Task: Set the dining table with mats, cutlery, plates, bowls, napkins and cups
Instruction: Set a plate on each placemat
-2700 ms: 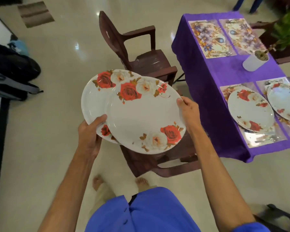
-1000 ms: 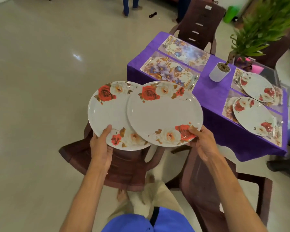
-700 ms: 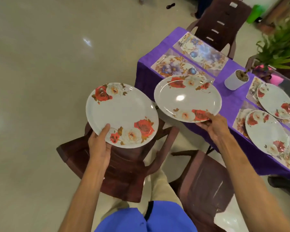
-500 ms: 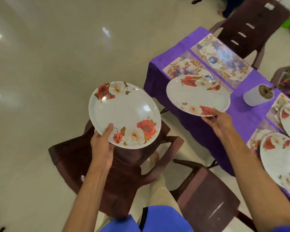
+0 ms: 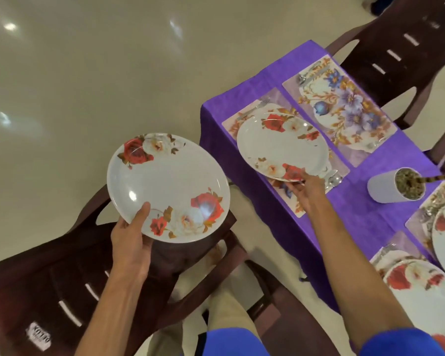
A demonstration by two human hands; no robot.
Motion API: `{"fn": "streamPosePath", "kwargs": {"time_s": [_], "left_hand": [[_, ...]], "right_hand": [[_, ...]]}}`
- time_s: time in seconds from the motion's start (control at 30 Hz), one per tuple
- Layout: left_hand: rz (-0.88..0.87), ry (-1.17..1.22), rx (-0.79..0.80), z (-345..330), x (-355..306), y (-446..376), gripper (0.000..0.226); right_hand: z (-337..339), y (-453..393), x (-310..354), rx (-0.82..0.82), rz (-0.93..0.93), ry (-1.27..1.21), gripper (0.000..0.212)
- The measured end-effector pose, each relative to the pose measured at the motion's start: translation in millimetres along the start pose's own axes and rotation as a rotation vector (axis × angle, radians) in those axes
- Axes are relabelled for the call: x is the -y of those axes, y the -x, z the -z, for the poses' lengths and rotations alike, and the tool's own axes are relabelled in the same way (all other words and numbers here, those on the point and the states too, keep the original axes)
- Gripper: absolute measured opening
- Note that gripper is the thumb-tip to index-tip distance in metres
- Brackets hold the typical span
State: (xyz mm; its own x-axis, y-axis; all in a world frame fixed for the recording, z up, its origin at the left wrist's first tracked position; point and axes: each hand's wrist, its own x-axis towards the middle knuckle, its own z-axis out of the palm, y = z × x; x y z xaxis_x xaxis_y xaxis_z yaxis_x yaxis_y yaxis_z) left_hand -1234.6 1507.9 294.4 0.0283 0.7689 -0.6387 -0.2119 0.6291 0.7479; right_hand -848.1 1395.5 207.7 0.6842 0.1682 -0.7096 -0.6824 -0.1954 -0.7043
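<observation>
From my head camera, my left hand grips a rose-patterned plate by its near rim, above a brown chair. My right hand pinches the near edge of a second plate over the nearest floral mat on the purple table.

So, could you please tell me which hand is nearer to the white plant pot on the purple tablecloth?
Right hand, holding a floral plate just left of the white plant pot; left hand is far left, off the table.
</observation>
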Motion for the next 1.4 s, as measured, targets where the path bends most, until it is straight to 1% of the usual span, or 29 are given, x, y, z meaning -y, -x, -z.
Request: {"fn": "streamPosePath", "kwargs": {"time_s": [0.03,0.07,0.13,0.17,0.27,0.3,0.43,0.53,0.6,0.67,0.7,0.77,0.8,0.9,1.0,1.1,1.2,1.4], "left_hand": [[-0.003,-0.005,-0.004,-4.7,1.4,-0.5,0.024],[-0.006,-0.008,-0.009,-8.1,2.5,-0.7,0.024],[-0.001,-0.009,-0.021,-15.7,5.2,-2.7,0.024],[0.005,-0.008,-0.024,-18.9,6.0,-4.2,0.023],[0.026,-0.012,-0.04,-26.8,8.0,-7.5,0.023],[0.026,-0.017,-0.041,-29.2,8.7,-8.2,0.022],[0.025,-0.026,-0.04,-36.3,14.3,-11.6,0.023],[0.034,-0.031,-0.063,-41.7,18.7,-13.3,0.021],[0.035,-0.036,-0.056,-44.6,21.7,-13.6,0.018],[0.031,-0.031,-0.043,-47.8,24.3,-13.4,0.025],[0.028,-0.027,-0.043,-48.9,25.3,-13.6,0.023],[0.019,-0.023,-0.049,-52.0,25.2,-12.4,0.02],[0.018,-0.025,-0.044,-54.1,25.0,-11.9,0.022],[0.01,-0.053,-0.03,-59.2,23.5,-9.9,0.036],[0.012,-0.052,-0.037,-60.7,26.4,-11.9,0.026],[-0.007,-0.039,-0.039,-62.8,29.1,-12.7,0.04],[-0.012,-0.045,-0.029,-67.7,29.4,-11.3,0.041],[-0.003,-0.059,-0.043,-71.2,30.7,-10.3,0.042]], "right_hand": [[1.7,-6.9,3.0,-0.004,-0.013,0.013,0.025],[3.1,-13.7,4.7,0.005,-0.021,0.027,0.024],[5.8,-23.4,10.3,0.038,-0.031,0.06,0.017],[6.9,-29.5,11.0,0.035,-0.033,0.053,0.018],[11.5,-50.2,12.1,0.011,-0.05,0.046,0.034],[12.7,-56.4,11.8,0.002,-0.063,0.029,0.033],[14.1,-69.7,7.6,-0.021,-0.095,-0.009,0.021],[18.8,-83.5,-1.5,-0.059,-0.095,0.074,0.011],[22.6,-94.1,-6.8,-0.097,-0.099,0.126,0.012],[27.3,-110.3,-13.6,-0.052,-0.087,0.189,0.007],[29.9,-111.4,-12.2,-0.09,-0.099,0.242,0.012],[32.1,-105.0,-8.9,-0.07,-0.117,0.206,0.016],[33.8,-104.0,-8.7,-0.06,-0.124,0.211,0.016],[33.2,-106.4,-8.2,-0.113,-0.134,0.26,0.022],[33.6,-109.9,-7.7,-0.127,-0.16,0.288,0.021],[35.3,-108.2,-11.9,-0.086,-0.186,0.339,0.023],[32.4,-106.5,-16.5,-0.057,-0.213,0.343,0.023],[31.6,-109.9,-21.6,-0.062,-0.227,0.335,0.024]]}}
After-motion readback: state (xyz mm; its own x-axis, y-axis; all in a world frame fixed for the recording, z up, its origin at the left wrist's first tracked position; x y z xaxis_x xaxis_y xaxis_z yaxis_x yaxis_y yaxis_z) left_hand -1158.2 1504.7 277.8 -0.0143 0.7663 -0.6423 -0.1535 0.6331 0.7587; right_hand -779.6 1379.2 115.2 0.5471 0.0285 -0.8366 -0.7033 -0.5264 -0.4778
